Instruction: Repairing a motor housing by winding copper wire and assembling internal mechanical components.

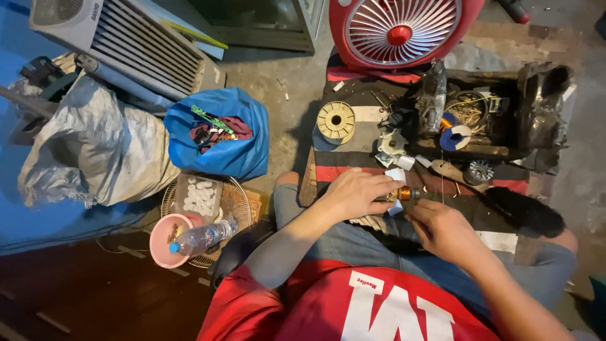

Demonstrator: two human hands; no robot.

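Note:
My left hand (356, 192) grips a small motor part wound with copper wire (404, 193), which carries white paper-like pieces above and below it. Just right of the coil, my right hand (442, 228) has its fingers pinched together near a thin wire; whether it holds the wire is hard to make out. Both hands hover over my lap and the near edge of a striped cloth (353, 173). On the cloth ahead lie a cream plastic spool (336, 121), a white plastic fan hub (391, 142) and a blue spool of copper wire (454, 136).
A red fan (399, 28) stands at the far side. A dark wooden block with metal parts (499, 117) and a black brush (524, 211) sit to the right. On the left are a blue bag of scrap (221, 136), a water bottle (202, 237), a pink bowl (165, 241) and a grey sack (95, 148).

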